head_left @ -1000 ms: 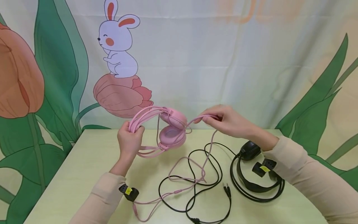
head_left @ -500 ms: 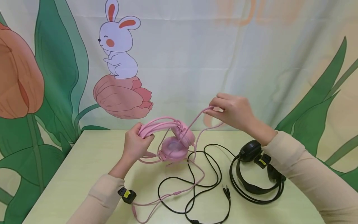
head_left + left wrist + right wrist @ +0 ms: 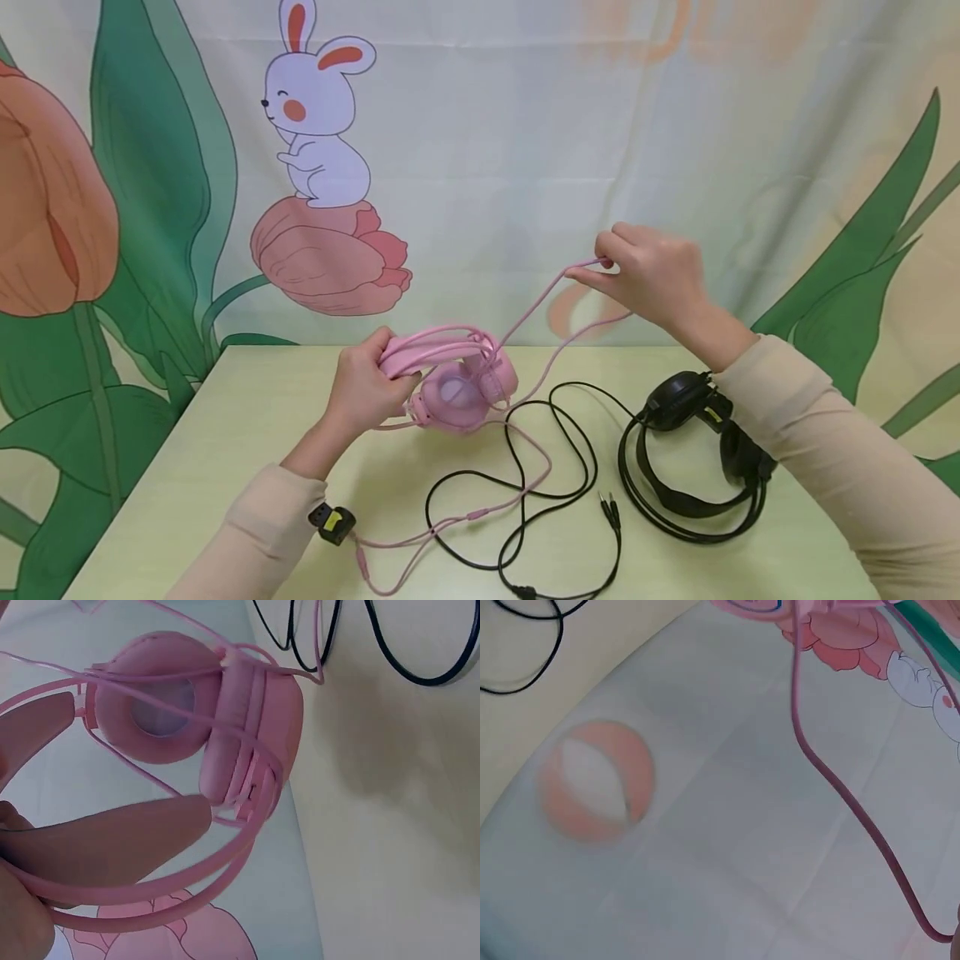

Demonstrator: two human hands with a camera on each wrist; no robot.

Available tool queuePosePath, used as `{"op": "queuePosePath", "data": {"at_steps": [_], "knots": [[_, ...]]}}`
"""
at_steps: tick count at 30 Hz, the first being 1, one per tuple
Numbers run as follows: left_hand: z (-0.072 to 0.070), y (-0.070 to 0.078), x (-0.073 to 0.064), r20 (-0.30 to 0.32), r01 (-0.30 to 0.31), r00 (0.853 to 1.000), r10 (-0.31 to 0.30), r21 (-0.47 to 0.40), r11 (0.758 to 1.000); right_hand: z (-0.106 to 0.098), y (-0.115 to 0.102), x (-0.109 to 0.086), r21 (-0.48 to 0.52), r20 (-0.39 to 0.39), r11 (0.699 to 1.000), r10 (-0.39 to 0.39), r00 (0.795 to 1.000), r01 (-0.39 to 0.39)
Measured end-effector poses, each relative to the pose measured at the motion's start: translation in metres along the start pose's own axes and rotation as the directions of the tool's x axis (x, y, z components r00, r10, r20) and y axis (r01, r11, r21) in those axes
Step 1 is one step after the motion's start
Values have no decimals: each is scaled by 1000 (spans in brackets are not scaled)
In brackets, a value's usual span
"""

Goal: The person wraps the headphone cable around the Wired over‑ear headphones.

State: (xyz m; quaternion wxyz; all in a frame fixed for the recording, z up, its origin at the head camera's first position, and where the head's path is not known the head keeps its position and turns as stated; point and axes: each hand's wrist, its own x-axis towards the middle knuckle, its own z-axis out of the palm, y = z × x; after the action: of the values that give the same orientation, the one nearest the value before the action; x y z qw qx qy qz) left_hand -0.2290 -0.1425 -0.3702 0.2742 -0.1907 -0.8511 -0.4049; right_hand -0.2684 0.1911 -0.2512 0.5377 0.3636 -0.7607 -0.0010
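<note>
Pink headphones are held above the table by my left hand, which grips them round the headband. Both ear cups hang to the right of that hand, and in the left wrist view the padded ear cup faces the camera with a cord crossing it. My right hand, raised to the upper right, pinches the pink cable between thumb and fingers. One stretch of cable runs taut from the headphones to it; another hangs from the hand back toward the table. In the right wrist view, only a sliver of that hand shows.
Black headphones lie on the table at the right, below my right forearm. Their black cable loops across the middle, ending in two plugs. Pink cable splits lie over it. A printed curtain hangs behind.
My right hand has moved up and to the right, drawing the pink cable out longer. The left hand has lowered the pink headphones and shifted them slightly right, tilting them.
</note>
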Motion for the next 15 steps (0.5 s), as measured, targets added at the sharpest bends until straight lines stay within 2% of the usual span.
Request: {"op": "queuePosePath", "data": {"at_steps": [3,7,11,15], "knots": [[-1,0,0,12,-84,996,84,48,995,0,4,0,-7,-31,1000,-27,999,26],[-4,0,0,1,-112,994,112,65,992,1,11,-3,7,-41,998,-61,997,61],[-9,0,1,-15,-133,991,134,61,989,0,19,-9,-6,4,998,-70,998,70],[-15,1,3,11,-188,982,188,69,980,-2,25,-12,-36,78,998,-58,995,61]]}}
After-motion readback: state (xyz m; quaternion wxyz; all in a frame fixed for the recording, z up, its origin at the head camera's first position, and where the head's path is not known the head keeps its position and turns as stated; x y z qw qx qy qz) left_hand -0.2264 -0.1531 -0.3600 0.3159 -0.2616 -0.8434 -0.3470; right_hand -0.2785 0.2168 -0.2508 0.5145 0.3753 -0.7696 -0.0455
